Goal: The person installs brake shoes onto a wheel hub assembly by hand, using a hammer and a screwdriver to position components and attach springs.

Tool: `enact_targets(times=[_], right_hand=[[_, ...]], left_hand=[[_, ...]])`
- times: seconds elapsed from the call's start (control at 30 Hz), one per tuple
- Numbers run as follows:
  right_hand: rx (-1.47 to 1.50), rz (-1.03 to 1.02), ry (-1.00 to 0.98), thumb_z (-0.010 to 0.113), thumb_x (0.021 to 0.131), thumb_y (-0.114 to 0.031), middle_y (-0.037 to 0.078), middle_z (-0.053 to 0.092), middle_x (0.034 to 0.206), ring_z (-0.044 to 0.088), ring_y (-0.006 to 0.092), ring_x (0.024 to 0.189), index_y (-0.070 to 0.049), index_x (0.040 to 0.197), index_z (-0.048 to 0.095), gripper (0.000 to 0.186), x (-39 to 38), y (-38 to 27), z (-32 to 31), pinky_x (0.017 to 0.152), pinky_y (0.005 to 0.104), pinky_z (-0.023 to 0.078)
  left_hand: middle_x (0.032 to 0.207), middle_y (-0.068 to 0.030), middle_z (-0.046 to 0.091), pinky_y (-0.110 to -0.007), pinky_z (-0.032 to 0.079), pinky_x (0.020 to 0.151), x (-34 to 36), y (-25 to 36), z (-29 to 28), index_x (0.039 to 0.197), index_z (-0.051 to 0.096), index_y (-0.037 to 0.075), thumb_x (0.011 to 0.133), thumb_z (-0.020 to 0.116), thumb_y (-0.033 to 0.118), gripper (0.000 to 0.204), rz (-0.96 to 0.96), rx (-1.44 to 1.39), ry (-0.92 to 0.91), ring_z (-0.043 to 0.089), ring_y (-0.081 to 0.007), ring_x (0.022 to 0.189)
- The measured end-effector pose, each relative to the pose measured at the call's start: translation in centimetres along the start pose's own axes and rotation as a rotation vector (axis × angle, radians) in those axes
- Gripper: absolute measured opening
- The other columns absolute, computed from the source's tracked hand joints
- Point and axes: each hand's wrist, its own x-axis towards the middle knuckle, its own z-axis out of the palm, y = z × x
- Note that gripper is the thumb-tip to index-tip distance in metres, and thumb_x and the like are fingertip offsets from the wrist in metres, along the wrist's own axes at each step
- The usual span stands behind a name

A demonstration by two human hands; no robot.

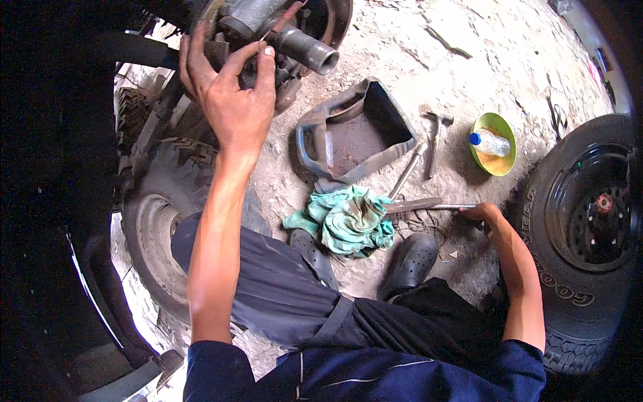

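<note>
My left hand [234,107] is raised to a wheel hub assembly [308,47], thumb and forefinger pinched on the thin end of a reddish coil spring [287,17] beside a protruding tube. My right hand [485,214] is closed on a slim silver metal tool [452,206] low beside a wire brush [418,202]. Just left of the brush, a crumpled teal rag [351,221] lies near my feet. A hammer [434,144] and another long metal tool [408,171] lie above the brush.
A cut-open dark plastic container [312,157] sits below the hub. At right are a green bowl [502,164] holding a water bottle [491,142] and a loose wheel with tyre [556,187]. A dusty tyre [144,261] stands left beside my leg.
</note>
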Motion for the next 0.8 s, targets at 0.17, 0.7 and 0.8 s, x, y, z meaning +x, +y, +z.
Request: enact_targets(times=[0.17, 0.7, 0.8], right_hand=[[0.514, 0.059, -0.168, 0.062, 0.082, -0.059, 0.024, 0.066, 0.112, 0.069, 0.0346, 0.094, -0.003, 0.113, 0.067, 0.064, -0.8, -0.7, 0.1, 0.075, 0.0557, 0.054], [-0.454, -0.538, 0.23, 0.062, 0.077, -0.034, 0.013, 0.07, 0.075, 0.067, 0.0267, 0.068, -0.003, 0.077, 0.07, 0.032, 4.3, -1.5, -2.4, 0.066, 0.039, 0.053], [-0.328, -0.699, 0.351, 0.053, 0.089, -0.029, 0.017, 0.069, 0.084, 0.066, 0.0339, 0.079, -0.007, 0.095, 0.066, 0.027, -10.0, -8.3, -10.2, 0.072, 0.042, 0.053]], left_hand=[[0.145, -0.0175, 0.039, -0.05, 0.024, 0.112, 0.3, -0.1, -1.0, 0.089, 0.077, 0.012, 0.081, 0.076, 0.022, 0.013, -0.005, 0.016, 0.016, 0.028, -0.0392, 0.137], [0.14, -0.016, 0.044, -0.052, 0.026, 0.11, 1.5, 0.8, -0.2, 0.088, 0.071, 0.008, 0.081, 0.071, 0.018, 0.012, 0.127, 0.072, 0.084, 0.031, -0.0396, 0.137], [0.139, -0.0149, 0.045, -0.052, 0.025, 0.11, 1.5, 0.1, -0.4, 0.088, 0.071, 0.009, 0.081, 0.071, 0.018, 0.012, 0.134, 0.086, 0.078, 0.031, -0.0383, 0.137]])
